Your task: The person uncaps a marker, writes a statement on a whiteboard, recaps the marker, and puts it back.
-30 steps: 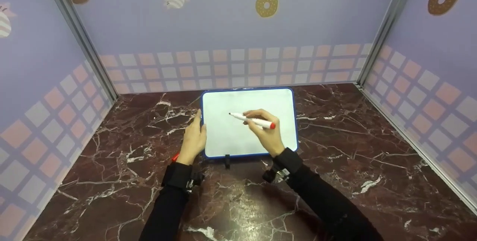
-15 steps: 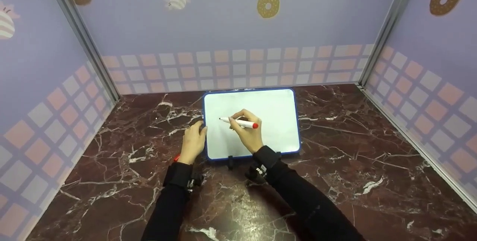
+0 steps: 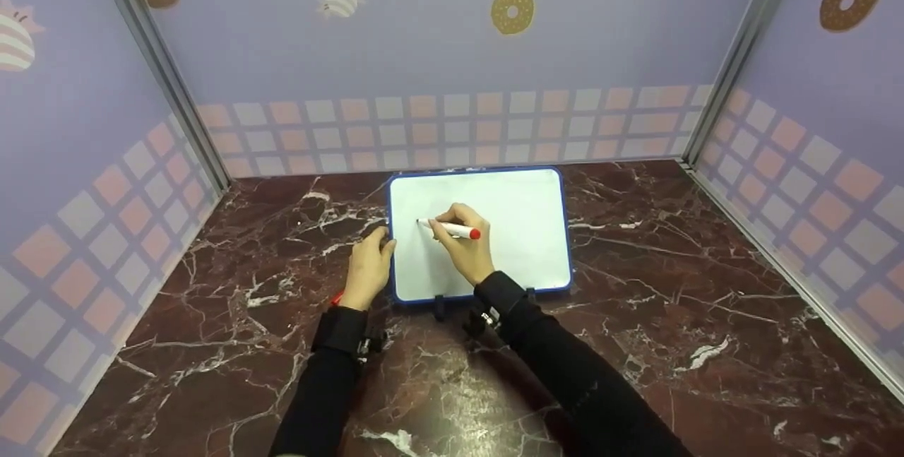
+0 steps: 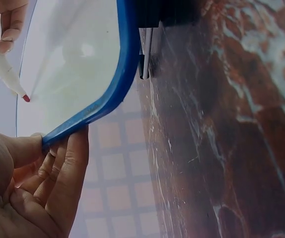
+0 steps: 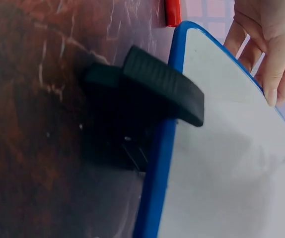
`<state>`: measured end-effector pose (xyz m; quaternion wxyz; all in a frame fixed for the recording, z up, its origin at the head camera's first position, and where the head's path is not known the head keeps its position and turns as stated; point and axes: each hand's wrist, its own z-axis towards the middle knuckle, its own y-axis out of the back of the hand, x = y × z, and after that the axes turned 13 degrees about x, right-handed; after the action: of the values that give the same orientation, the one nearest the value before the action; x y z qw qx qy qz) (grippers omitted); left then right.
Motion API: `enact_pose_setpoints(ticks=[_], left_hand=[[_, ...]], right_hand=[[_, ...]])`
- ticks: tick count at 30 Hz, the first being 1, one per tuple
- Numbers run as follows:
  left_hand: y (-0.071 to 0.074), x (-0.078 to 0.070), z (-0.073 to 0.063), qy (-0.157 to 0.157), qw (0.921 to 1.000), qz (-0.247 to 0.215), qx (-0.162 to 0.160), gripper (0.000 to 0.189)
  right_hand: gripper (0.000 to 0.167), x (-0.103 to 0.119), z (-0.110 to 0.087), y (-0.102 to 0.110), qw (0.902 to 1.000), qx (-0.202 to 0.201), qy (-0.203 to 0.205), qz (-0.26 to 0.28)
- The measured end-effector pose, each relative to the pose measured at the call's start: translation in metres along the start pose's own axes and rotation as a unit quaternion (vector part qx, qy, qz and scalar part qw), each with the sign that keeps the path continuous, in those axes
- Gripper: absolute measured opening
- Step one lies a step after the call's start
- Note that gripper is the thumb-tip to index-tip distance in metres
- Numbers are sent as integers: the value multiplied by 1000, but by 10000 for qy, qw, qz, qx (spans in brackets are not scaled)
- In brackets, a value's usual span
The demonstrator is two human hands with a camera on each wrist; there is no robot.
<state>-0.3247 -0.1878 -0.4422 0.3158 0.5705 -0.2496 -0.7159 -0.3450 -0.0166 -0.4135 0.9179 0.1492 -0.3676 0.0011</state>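
Note:
A whiteboard (image 3: 501,231) with a blue rim leans back on a black stand (image 5: 157,89). My left hand (image 3: 369,270) grips its left edge; in the left wrist view the thumb lies at the front and the fingers behind. My right hand (image 3: 466,241) pinches a white marker (image 3: 459,230) with a red end. In the left wrist view the marker's red tip (image 4: 26,98) points at the board, right at its surface. No marks show on the white face. Only the marker's tip appears at the edge of the right wrist view.
A red object (image 3: 337,297), partly hidden by the left wrist, lies on the dark marbled table (image 3: 233,372); its end (image 5: 172,12) shows in the right wrist view. Patterned walls (image 3: 424,54) close in the back and both sides. Stand feet (image 3: 439,307) jut out under the board.
My right hand has moved left with the marker, bringing the tip toward the board's left part. My left fingers have bent in round the board's edge from a straighter pose.

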Motion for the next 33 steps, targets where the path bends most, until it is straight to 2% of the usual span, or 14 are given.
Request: enact_pose_setpoints(ticks=[8, 14, 21, 33], left_hand=[[0, 1, 0, -155, 9998, 15, -82, 25], [1, 1, 0, -77, 10000, -15, -48, 26], [-1, 3, 2, -42, 10000, 35, -21, 25], [0, 0, -1, -11, 10000, 60, -42, 26]], right_hand=[[19, 5, -4, 1, 9996, 286, 25, -2], [20, 14, -9, 0, 9988, 494, -37, -52], [20, 13, -9, -1, 9998, 115, 46, 180], [22, 6, -9, -2, 9993, -12, 270, -272]])
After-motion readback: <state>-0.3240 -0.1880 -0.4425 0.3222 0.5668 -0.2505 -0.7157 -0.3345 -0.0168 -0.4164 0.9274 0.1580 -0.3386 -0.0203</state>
